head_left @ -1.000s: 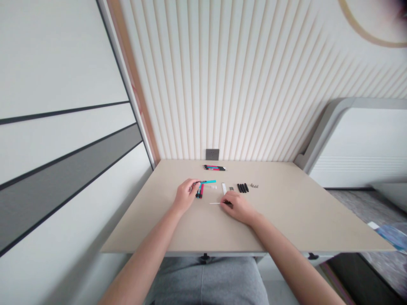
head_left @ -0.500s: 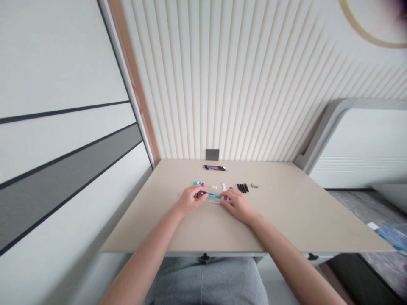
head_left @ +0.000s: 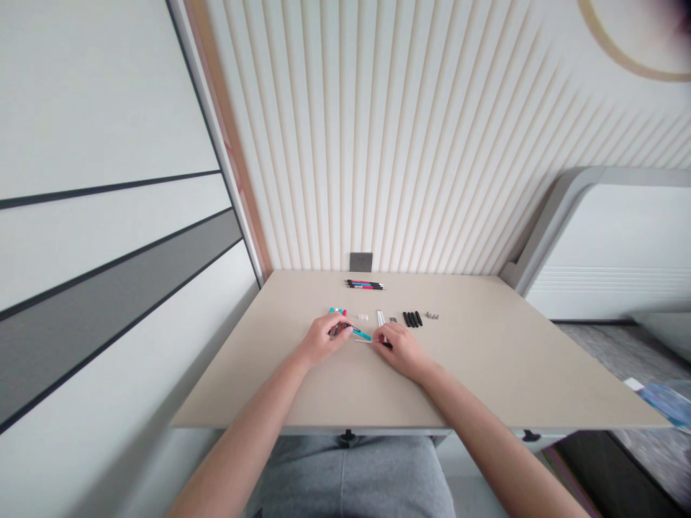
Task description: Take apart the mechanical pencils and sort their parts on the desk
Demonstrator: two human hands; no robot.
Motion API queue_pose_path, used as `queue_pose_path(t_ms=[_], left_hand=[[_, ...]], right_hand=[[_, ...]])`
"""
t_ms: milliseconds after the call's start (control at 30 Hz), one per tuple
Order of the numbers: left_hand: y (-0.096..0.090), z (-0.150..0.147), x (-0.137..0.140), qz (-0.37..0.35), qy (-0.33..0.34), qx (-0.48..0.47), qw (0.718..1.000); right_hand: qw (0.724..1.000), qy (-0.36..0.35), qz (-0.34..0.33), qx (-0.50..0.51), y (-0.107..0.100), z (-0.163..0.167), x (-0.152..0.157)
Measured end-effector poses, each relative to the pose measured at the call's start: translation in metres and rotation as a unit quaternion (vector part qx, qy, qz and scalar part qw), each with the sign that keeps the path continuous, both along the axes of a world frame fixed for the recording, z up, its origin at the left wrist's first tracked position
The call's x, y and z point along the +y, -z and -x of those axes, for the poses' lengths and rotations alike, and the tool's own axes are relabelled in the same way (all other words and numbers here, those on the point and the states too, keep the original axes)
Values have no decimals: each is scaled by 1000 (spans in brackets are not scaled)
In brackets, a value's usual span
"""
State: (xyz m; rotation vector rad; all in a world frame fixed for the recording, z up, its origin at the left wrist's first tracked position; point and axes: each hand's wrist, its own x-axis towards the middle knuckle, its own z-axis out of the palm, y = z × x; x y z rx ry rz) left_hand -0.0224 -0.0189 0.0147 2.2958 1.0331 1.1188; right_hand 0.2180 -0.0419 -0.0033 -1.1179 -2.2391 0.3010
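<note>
My left hand (head_left: 324, 338) is closed on a blue pen barrel (head_left: 361, 334) with a dark clip; its open end points right and slightly down. My right hand (head_left: 398, 345) is pinched at a thin white pen refill (head_left: 363, 341), whose tip reaches left below the barrel. A black part (head_left: 387, 345) shows under the right fingers, partly hidden. Just beyond the left hand lie small blue and pink pen pieces (head_left: 338, 311), partly covered by it.
Assembled pens (head_left: 366, 285) lie at the back of the desk (head_left: 475, 374). In a row sit small clear pieces (head_left: 363, 317), white refills (head_left: 381, 316), small dark springs or rings (head_left: 393, 319), several black grips (head_left: 412, 319) and metal tips (head_left: 432, 316). A socket (head_left: 361, 262) is behind.
My right fingers have come off the barrel's right end and moved down to the refill, which has shifted slightly. The barrel now tilts a little downward to the right.
</note>
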Motion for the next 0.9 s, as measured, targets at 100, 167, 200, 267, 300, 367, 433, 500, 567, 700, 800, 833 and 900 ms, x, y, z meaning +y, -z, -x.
queue_pose_path(t_ms=[100,167,200,267,300,367,433,500,567,700,800,833,900], left_hand=[[-2,1,-1,-11,-25,-16,999],[-4,1,-1,-21,-52,-36,998],[-6,2,0,-30,-71,-47,996],[-8,5,2,-52,-126,-70,988],[-8,8,4,-63,-157,-79,982],[-8,14,9,-78,-219,-89,969],[-5,21,15,-85,-263,-83,957],[-2,28,20,-83,-300,-71,948],[2,33,23,-79,-324,-52,941],[6,38,24,-55,-344,-7,937],[6,38,22,-31,-365,24,930],[5,38,22,-24,-372,34,927],[5,38,21,-10,-383,54,922]], right_hand=[[999,29,3,17,0,-2,2],[998,56,1,30,0,-5,3],[997,72,0,39,0,-6,4],[992,106,-3,63,0,-10,6],[990,123,-3,76,1,-12,7],[983,156,-5,95,3,-18,11],[976,193,-13,99,6,-25,15],[969,227,-24,90,9,-32,19],[965,249,-32,72,12,-39,21],[961,275,-30,28,16,-50,24],[956,290,-32,-13,17,-53,23],[955,292,-36,-28,17,-52,23],[955,289,-41,-56,18,-51,23]])
